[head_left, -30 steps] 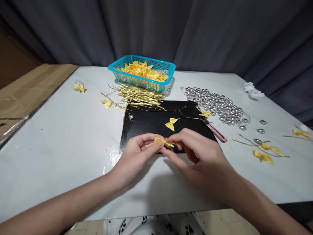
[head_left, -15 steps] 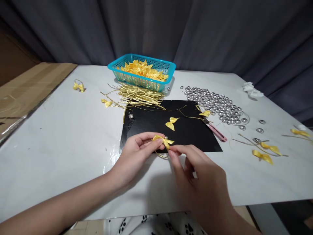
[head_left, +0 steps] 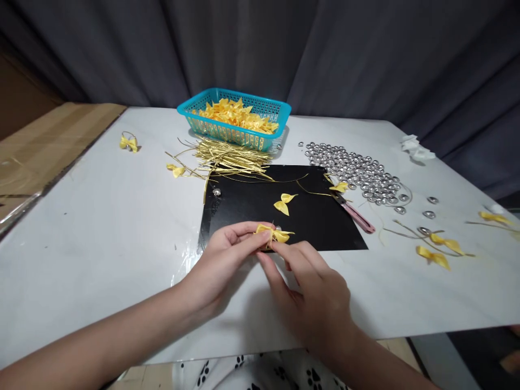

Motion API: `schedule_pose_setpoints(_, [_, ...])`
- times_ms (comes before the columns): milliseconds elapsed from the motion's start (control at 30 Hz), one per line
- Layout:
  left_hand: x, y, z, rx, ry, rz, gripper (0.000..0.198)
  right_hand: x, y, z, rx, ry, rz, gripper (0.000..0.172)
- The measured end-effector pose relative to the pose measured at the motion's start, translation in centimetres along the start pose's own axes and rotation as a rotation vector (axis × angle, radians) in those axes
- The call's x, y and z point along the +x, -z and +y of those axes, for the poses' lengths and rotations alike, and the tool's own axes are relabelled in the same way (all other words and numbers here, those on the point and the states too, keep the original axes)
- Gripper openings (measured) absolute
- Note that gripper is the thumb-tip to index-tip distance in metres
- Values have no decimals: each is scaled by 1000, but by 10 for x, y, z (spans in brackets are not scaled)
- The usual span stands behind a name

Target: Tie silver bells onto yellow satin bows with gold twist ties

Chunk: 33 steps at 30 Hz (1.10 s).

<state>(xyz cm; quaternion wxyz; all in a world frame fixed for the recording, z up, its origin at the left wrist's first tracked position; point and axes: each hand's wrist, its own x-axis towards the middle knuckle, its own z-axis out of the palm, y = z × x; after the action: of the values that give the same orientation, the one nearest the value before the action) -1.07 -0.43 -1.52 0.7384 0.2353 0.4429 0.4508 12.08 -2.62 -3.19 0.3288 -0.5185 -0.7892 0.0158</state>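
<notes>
The right hand [head_left: 317,292] had just slid from the tail of the bow [head_left: 280,236] to its underside, finger and thumb close together, though I couldn't tell what they pinched; the bow seemed still in the making. The left hand [head_left: 231,252] kept it pinched over the mat's [head_left: 320,222] near edge, toward the tabletop's [head_left: 122,233] front edge. Half a second earlier a gold loop had shown below it, now lost from sight.
</notes>
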Motion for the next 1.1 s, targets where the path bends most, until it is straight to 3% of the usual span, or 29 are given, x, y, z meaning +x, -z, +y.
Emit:
schedule_pose_setpoints(467, [1,-1,-5,-59,-10,-19,5,15,-3,-1,286,-118,-22,26])
schedule_pose_setpoints(733, [3,2,-6,-76,-29,-49,6,13,-4,0,316,-143,-11,26])
schedule_pose_setpoints(1100, [2,-2,-4,24,-46,20,6,16,-6,-1,342,-105,-6,29])
